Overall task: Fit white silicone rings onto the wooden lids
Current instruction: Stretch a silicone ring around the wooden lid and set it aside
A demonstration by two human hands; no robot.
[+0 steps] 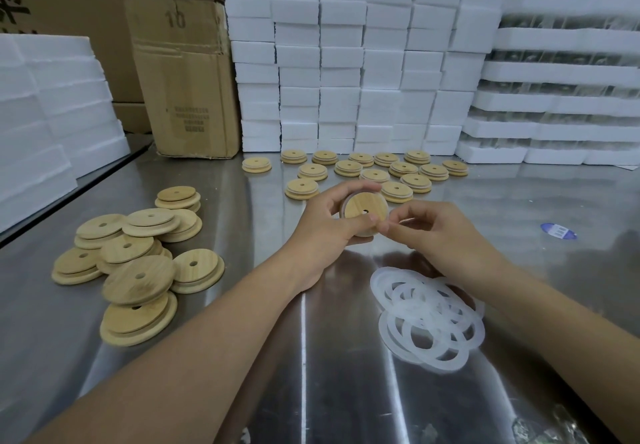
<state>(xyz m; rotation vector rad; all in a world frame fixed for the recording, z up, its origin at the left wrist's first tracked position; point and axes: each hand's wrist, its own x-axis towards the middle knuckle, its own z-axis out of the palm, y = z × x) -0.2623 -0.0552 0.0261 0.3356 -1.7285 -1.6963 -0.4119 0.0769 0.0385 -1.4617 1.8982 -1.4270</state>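
Note:
My left hand (325, 222) grips a round wooden lid (363, 206) with a centre hole, held up above the steel table. My right hand (429, 232) pinches at the lid's lower right edge, thumb and forefinger together; whether a ring sits between them is too small to tell. A loose heap of white silicone rings (429, 319) lies on the table below my right forearm. A pile of bare wooden lids (135, 263) lies to the left. Several lids in rows (374, 170) sit beyond my hands.
The steel table (263, 305) carries everything. Stacks of white foam boxes (346, 62) wall off the back, more foam (52, 114) stands at left, and a worn cardboard box (187, 80) stands behind the lid pile. A blue oval sticker (558, 231) lies at right.

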